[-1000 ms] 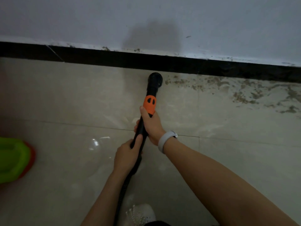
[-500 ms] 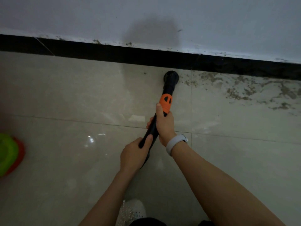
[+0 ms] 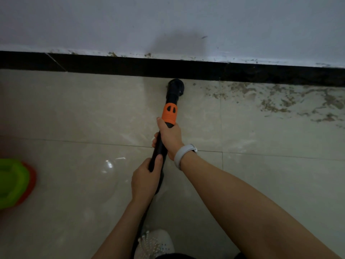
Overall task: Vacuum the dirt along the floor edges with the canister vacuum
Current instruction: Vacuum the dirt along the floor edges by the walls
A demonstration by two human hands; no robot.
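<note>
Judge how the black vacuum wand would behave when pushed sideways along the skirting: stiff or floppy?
The wand probably stays stiff: it runs straight from the right hand to the nozzle. Below the left hand the hose curves, so it likely flexes and trails. The glossy floor tile should let it slide easily.

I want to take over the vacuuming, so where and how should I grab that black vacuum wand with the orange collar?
Probably grip the black vacuum wand on its straight tube below the orange collar, coming from the near end, since it slants away toward the wall.
</note>
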